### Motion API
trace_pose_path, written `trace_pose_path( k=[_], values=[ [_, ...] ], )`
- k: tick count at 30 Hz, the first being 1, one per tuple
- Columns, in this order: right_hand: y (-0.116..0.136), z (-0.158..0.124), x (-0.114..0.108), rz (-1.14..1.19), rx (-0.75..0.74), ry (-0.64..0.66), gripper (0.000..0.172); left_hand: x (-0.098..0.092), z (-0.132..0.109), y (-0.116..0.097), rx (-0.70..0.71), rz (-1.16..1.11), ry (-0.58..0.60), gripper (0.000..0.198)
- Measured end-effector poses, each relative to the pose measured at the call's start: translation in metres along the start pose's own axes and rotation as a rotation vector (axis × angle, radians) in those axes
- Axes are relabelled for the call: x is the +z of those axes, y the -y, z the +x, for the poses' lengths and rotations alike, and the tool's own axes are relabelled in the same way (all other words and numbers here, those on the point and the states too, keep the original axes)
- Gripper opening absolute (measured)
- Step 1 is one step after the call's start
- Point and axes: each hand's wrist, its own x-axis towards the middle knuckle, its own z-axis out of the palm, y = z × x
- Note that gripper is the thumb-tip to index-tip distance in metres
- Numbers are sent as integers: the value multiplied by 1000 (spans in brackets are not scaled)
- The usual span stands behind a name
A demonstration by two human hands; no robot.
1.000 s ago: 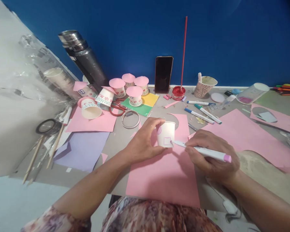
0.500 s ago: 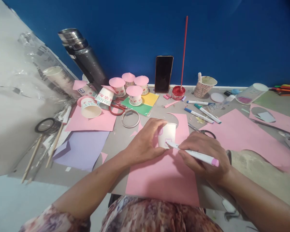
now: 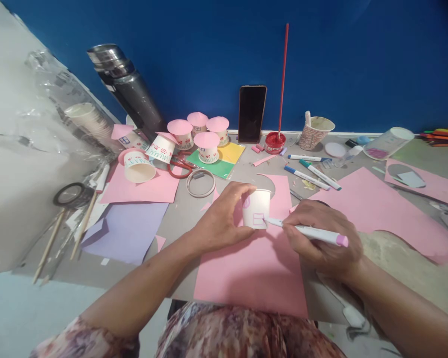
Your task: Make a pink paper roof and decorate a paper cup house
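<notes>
While my left hand (image 3: 224, 214) clasps the white paper cup (image 3: 259, 201) from its left side, index finger up at the rim and thumb down by the base, my right hand (image 3: 323, 236) pinches a white marker (image 3: 313, 232) with a pink end between thumb and fingers; the cup stands upright in my grip in front of me, over a pink sheet (image 3: 254, 283), though I cannot tell whether its base touches the paper; the marker's tip is at the right edge of a small pink square drawn low on the cup's wall, with a line across its inside; another pink mark shows near my fingers, partly covered by them.

Beyond my left hand lie a pale tape ring (image 3: 201, 184) and red-handled scissors (image 3: 178, 171); behind these, several decorated cups with pink paper roofs (image 3: 179, 128) are grouped, one on its side; beyond my right hand lie loose markers (image 3: 306, 177) in a cluster; a phone (image 3: 252, 113) leans at the blue wall (image 3: 194, 54), beside a red pot (image 3: 275, 145).
</notes>
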Motion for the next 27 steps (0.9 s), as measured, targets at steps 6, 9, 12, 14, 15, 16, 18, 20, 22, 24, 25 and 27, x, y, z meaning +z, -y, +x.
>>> trace_pose_path(
  k=[6,9,12,14,15,16,18,20,22,24,25,27],
  values=[
    [0,-1,1,7,-12,-35,16,0,1,0,35,11,8,65],
    [0,-2,4,19,-45,-59,12,0,1,-2,51,17,14,65],
    [0,-2,5,30,-68,-60,11,0,0,-2,49,22,17,66],
    [0,-2,5,23,-66,-48,11,0,0,-2,51,23,16,67],
    [-1,-2,5,19,-62,-42,11,1,0,-1,52,21,13,67],
    [-1,-2,4,17,-56,-35,12,1,0,-1,50,17,12,67],
    [0,-2,4,21,-41,-17,14,0,0,0,39,8,12,67],
    [1,-3,5,35,-29,-4,16,0,0,0,21,5,6,67],
    [2,-4,6,55,-19,-4,18,-1,0,-1,4,13,-1,67],
    [3,-5,7,68,-11,-4,18,-1,0,-1,-8,24,1,69],
    [3,-5,7,69,-9,1,18,-2,0,-1,-10,29,4,69],
    [3,-5,7,59,-12,14,20,-1,0,-1,-11,34,6,69]
  ],
)
